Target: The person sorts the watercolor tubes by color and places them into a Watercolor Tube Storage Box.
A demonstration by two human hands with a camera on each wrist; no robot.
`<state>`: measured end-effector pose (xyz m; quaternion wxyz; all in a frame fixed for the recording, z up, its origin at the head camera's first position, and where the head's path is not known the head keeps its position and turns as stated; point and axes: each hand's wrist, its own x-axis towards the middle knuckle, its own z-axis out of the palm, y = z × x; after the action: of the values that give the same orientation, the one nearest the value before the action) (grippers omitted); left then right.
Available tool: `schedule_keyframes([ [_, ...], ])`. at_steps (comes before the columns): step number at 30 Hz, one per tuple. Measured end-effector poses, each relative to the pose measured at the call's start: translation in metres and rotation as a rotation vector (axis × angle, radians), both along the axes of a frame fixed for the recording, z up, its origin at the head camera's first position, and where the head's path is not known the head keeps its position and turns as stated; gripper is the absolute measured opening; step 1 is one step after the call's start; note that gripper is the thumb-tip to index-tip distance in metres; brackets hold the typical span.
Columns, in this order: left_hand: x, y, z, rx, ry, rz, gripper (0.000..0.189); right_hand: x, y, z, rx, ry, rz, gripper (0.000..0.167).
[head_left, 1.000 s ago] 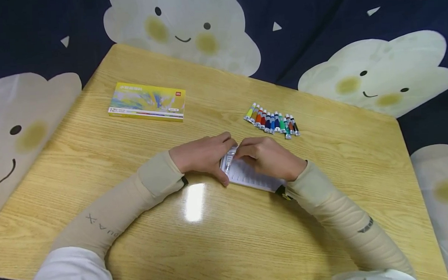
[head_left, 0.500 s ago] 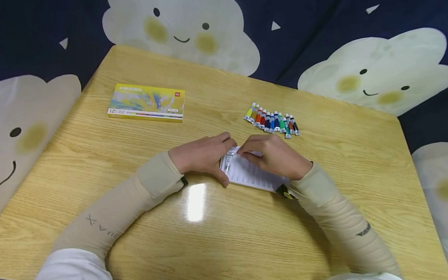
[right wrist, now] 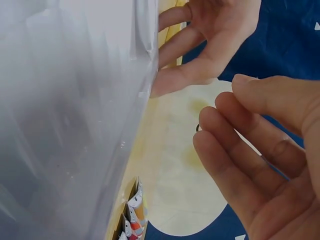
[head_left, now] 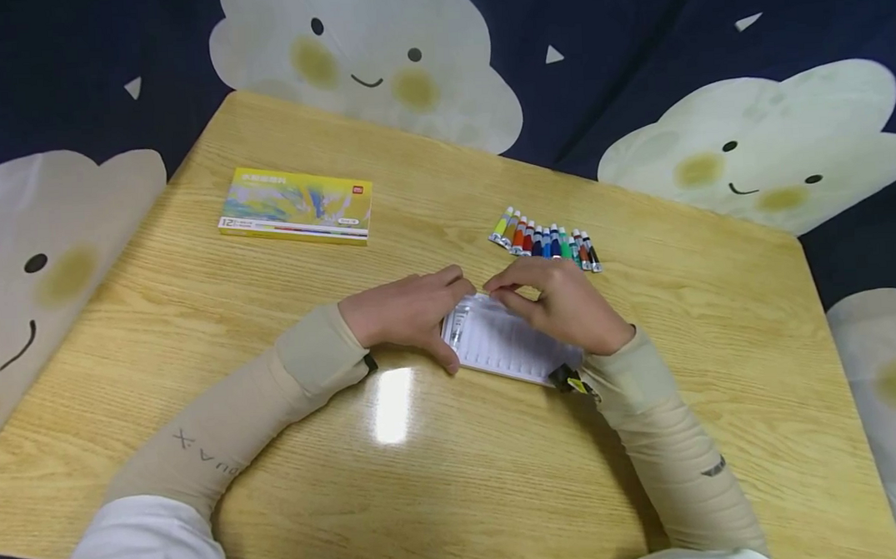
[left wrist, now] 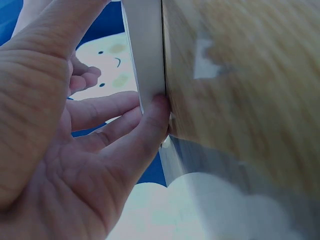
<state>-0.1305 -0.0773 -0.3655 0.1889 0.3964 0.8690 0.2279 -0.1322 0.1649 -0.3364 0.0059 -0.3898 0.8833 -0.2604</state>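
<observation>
A white plastic tray [head_left: 503, 344] with a row of narrow slots lies on the table in front of the person. At its left end, one silver-white paint tube [head_left: 459, 325] rests in a slot. The left hand [head_left: 408, 310] grips that end, thumb on the near side and fingers on the far side. In the left wrist view the thumb and fingers span the tray's side wall [left wrist: 147, 55]. Over the tray's far edge is the right hand [head_left: 565, 303], its thumb and forefinger tips close together. The right wrist view shows its fingers [right wrist: 240, 150] loosely curved, holding nothing, beside the tray.
Several coloured paint tubes [head_left: 544, 240] lie side by side in a row beyond the tray, partly behind the right hand. A yellow paint box [head_left: 294, 204] lies at the back left of the wooden table [head_left: 427, 497]. Dark cloth with cloud faces surrounds the table.
The right hand has moved from beside the silver-white tube to the right and away from the person, toward the row of tubes. The left hand and tray have stayed put.
</observation>
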Motion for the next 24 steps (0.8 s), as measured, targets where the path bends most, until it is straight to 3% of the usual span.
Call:
schedule_keyframes([
  [5, 0.000, -0.001, 0.000, 0.005, 0.005, 0.002, 0.099, -0.002, 0.000, 0.001, -0.004, -0.003, -0.018, 0.013],
  [13, -0.002, 0.000, -0.002, 0.008, -0.013, 0.003, 0.098, -0.004, 0.004, 0.001, -0.062, 0.066, -0.057, 0.011],
  [24, -0.001, -0.002, -0.003, 0.006, -0.003, 0.006, 0.098, -0.007, 0.003, 0.012, -0.137, 0.119, -0.109, 0.009],
])
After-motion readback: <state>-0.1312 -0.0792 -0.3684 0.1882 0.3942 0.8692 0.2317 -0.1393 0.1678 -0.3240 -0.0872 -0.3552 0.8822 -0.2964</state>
